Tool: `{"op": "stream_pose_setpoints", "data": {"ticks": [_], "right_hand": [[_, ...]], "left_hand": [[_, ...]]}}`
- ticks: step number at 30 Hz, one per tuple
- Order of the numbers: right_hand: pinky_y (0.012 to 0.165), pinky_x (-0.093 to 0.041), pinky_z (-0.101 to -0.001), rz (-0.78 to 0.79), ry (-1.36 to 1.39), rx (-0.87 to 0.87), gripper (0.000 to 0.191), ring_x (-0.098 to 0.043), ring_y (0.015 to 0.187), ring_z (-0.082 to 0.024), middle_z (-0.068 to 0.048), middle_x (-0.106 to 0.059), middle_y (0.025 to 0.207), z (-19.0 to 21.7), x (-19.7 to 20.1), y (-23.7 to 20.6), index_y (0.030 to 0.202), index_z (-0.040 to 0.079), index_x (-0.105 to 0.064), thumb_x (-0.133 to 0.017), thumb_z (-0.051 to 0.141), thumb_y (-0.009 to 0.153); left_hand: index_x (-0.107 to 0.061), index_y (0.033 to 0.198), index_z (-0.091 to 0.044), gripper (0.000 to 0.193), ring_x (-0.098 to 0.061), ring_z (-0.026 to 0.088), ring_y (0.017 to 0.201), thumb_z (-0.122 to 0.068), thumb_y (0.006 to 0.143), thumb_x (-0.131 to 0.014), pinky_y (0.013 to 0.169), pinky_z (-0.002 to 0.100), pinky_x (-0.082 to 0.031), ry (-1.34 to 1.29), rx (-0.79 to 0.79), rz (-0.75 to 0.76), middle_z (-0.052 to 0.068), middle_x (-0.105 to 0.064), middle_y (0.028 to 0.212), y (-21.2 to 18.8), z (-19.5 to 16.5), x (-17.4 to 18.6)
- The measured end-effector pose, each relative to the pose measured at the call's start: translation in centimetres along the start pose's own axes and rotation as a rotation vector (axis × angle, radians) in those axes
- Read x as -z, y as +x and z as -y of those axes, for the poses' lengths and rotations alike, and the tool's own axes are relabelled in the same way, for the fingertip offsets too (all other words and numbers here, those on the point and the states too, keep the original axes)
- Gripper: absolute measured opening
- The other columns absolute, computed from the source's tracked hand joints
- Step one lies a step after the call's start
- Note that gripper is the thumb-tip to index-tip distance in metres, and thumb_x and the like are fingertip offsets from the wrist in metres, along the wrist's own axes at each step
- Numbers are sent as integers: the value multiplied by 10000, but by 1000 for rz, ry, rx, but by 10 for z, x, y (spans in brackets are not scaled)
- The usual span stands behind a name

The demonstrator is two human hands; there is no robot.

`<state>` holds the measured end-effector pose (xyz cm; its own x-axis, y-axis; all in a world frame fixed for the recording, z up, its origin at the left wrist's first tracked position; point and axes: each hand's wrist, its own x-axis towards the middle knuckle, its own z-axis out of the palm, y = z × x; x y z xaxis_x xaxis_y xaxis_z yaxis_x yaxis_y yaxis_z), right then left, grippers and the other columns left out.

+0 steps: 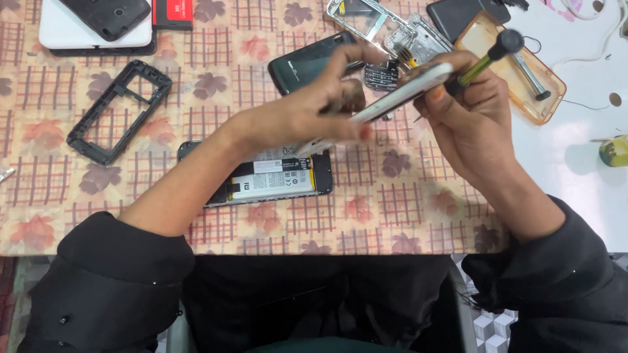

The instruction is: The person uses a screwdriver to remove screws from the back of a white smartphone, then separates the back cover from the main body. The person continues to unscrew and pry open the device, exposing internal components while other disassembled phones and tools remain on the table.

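Observation:
My left hand (314,111) and my right hand (468,121) together hold a thin white phone cover (409,91) edge-on above the table. My right hand also grips a screwdriver (487,59) with a green shaft and black cap, pointing up and to the right. Under my left forearm an opened phone (275,180) lies flat with its battery and boards showing.
A black phone frame (118,108) lies at the left. A dark phone back (304,62), a small keypad (381,75) and a silver frame (392,29) sit behind my hands. An orange clear case (523,82) holding a tool lies at the right, a white box (91,33) at the top left.

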<state>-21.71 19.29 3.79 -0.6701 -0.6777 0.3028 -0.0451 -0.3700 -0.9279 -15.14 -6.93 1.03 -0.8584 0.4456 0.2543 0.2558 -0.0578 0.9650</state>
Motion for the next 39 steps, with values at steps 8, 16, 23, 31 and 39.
{"op": "stream_pose_setpoints", "data": {"ticks": [8, 16, 23, 31, 39], "right_hand": [[868, -505, -235, -167, 27, 13, 147, -612, 954, -86, -30, -693, 1131, -6, -1, -1, 1236, 7, -689, -687, 32, 1091], [902, -545, -240, -194, -157, 25, 209, -629, 974, -109, -65, -670, 1133, -2, -5, 0, 1228, -27, -714, -741, -32, 1020], [850, -557, -211, -190, -494, 174, 249, -607, 989, -91, -71, -599, 1198, 0, -14, -2, 1191, -50, -684, -818, -72, 983], [778, -551, -201, 55, -861, 118, 322, -688, 944, -103, -109, -697, 1131, 19, -15, -3, 1208, -30, -676, -832, -3, 928], [701, -564, -215, -184, -865, 157, 150, -678, 792, -86, -86, -716, 1014, 27, 8, 4, 1112, -36, -730, -803, 33, 1000]], "left_hand": [[-372, 1529, -72, 1030, -602, 251, 1276, -858, 873, -483, 1014, 439, -578, -21, 18, 77, 166, -620, 1278, 2, -4, 3], [-325, 1625, -96, 1129, -821, 189, 966, -898, 835, -410, 750, 342, -652, -127, 153, 93, 157, -722, 1201, -1, -2, 1], [-257, 1607, -76, 899, -763, 240, 992, -158, 794, -632, 856, 373, -651, 23, 224, 150, 183, -684, 1341, -2, -16, -2], [-349, 1573, -17, 763, -718, 219, 1085, -71, 836, -541, 989, 361, -599, 195, 81, 311, 172, -648, 1336, -6, -20, 1], [-289, 1577, -25, 1239, -574, 352, 1230, -546, 640, -910, 1005, 473, -494, 868, 132, 75, 226, -529, 1411, -4, -31, 20]]}}
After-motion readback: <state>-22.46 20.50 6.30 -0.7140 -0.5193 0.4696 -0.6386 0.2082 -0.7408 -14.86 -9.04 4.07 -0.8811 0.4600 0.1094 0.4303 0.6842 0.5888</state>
